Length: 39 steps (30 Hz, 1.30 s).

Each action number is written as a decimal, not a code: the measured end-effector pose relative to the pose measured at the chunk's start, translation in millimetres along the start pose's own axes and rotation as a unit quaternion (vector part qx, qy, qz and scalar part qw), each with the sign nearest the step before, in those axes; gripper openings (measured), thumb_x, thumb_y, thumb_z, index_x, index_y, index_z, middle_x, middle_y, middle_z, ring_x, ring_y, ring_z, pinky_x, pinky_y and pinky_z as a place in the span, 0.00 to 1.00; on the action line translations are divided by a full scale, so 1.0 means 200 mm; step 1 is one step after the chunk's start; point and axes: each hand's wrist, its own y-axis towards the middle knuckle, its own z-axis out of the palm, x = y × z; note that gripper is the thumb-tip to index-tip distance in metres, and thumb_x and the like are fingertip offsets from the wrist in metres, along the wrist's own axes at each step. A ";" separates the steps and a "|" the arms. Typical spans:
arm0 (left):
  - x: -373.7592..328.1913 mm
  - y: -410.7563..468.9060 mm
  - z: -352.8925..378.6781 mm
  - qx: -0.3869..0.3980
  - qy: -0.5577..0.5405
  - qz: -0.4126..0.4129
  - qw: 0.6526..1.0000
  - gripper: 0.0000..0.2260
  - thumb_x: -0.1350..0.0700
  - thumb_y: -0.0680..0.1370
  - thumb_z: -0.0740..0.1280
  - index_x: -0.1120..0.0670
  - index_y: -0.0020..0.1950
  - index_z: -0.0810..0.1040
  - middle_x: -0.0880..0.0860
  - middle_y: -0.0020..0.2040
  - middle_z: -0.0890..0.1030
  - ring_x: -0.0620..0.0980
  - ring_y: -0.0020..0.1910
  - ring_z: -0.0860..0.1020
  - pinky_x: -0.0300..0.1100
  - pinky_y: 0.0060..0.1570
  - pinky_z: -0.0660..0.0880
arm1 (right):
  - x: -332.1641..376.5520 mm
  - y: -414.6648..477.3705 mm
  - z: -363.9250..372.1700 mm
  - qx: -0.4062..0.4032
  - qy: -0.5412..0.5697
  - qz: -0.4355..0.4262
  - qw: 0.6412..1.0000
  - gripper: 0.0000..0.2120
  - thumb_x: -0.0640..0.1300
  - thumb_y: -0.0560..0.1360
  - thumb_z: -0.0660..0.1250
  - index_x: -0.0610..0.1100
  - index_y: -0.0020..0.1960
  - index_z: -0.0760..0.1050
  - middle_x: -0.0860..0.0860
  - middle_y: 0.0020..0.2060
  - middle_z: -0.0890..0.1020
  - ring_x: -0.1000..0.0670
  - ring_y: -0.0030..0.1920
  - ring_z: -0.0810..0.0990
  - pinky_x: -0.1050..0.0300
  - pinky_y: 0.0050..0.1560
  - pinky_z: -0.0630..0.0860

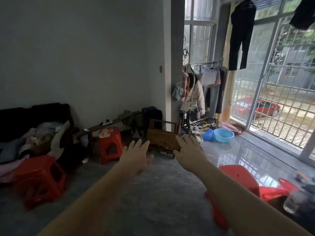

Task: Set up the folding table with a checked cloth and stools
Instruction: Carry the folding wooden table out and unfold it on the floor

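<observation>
Both my arms stretch forward over the grey floor. My left hand (136, 156) is open, fingers spread, holding nothing. My right hand (188, 150) is also open and overlaps the right edge of a small brown wooden piece (161, 138), possibly a folded table or stool, lying on its side on the floor by the wall corner. Whether the hand touches it I cannot tell. Three red plastic stools stand around: one at near left (40, 180), one further back (110, 144), one under my right forearm (242, 178). No checked cloth is visible.
A dark sofa (25, 120) heaped with clothes lines the left wall. A clothes rack (202, 92), a blue basin (223, 135) and slippers crowd the window corner. A red bag (274, 191) and a glass (292, 203) sit at the right. Barred windows fill the right side.
</observation>
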 end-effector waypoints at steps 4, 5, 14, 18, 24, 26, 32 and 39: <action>-0.15 0.40 0.03 0.011 0.009 -0.011 1.000 0.31 0.38 0.82 0.52 0.45 0.81 0.45 0.53 0.82 0.48 0.58 0.80 0.46 0.60 0.77 0.49 | -0.26 0.29 0.01 0.005 0.001 0.007 1.000 0.31 0.60 0.81 0.53 0.53 0.80 0.49 0.48 0.79 0.53 0.43 0.79 0.47 0.40 0.77 0.50; -0.16 0.46 0.03 0.014 0.013 -0.009 1.000 0.31 0.38 0.82 0.52 0.46 0.81 0.45 0.53 0.82 0.48 0.58 0.80 0.46 0.60 0.77 0.49 | -0.29 0.33 0.01 0.009 0.000 0.008 1.000 0.31 0.60 0.81 0.53 0.53 0.80 0.48 0.48 0.80 0.53 0.43 0.79 0.47 0.40 0.77 0.49; -0.45 1.31 0.07 0.007 0.020 -0.019 1.000 0.30 0.38 0.83 0.52 0.45 0.81 0.46 0.53 0.82 0.50 0.57 0.80 0.48 0.59 0.76 0.51 | -0.84 1.03 0.02 0.050 0.006 0.014 0.999 0.31 0.60 0.81 0.53 0.53 0.80 0.48 0.48 0.80 0.53 0.42 0.79 0.48 0.39 0.77 0.49; -0.44 1.58 0.11 0.013 0.019 -0.040 0.999 0.30 0.39 0.82 0.52 0.46 0.81 0.47 0.53 0.82 0.50 0.57 0.80 0.49 0.59 0.76 0.52 | -0.91 1.27 0.06 0.068 0.013 0.003 0.998 0.31 0.59 0.81 0.52 0.52 0.81 0.48 0.47 0.80 0.53 0.43 0.79 0.46 0.40 0.77 0.48; -0.33 1.92 0.18 0.025 0.008 -0.050 0.998 0.30 0.39 0.82 0.52 0.46 0.81 0.46 0.54 0.82 0.50 0.58 0.80 0.49 0.59 0.76 0.52 | -0.94 1.63 0.18 0.085 0.012 -0.002 0.996 0.30 0.58 0.82 0.51 0.51 0.81 0.48 0.47 0.80 0.52 0.43 0.79 0.46 0.41 0.77 0.48; -0.26 2.05 0.21 0.024 0.004 -0.047 0.999 0.30 0.39 0.82 0.52 0.46 0.81 0.46 0.54 0.82 0.50 0.57 0.80 0.48 0.59 0.76 0.52 | -0.93 1.76 0.23 0.090 0.013 0.000 0.996 0.31 0.59 0.82 0.52 0.52 0.81 0.48 0.48 0.80 0.52 0.43 0.79 0.46 0.41 0.77 0.49; 0.06 2.54 0.29 0.016 -0.008 -0.039 0.999 0.30 0.39 0.82 0.53 0.46 0.81 0.48 0.54 0.82 0.52 0.58 0.80 0.50 0.60 0.76 0.52 | -0.85 2.28 0.47 0.098 -0.002 0.006 0.995 0.31 0.58 0.81 0.53 0.52 0.81 0.48 0.49 0.80 0.52 0.43 0.80 0.47 0.41 0.77 0.49; 0.49 3.18 0.30 0.043 -0.009 -0.003 0.999 0.30 0.39 0.82 0.53 0.46 0.81 0.48 0.54 0.81 0.52 0.57 0.80 0.50 0.59 0.76 0.52 | -0.70 2.93 0.71 0.107 -0.010 0.043 0.993 0.30 0.57 0.81 0.54 0.53 0.80 0.50 0.49 0.80 0.53 0.43 0.80 0.47 0.40 0.76 0.50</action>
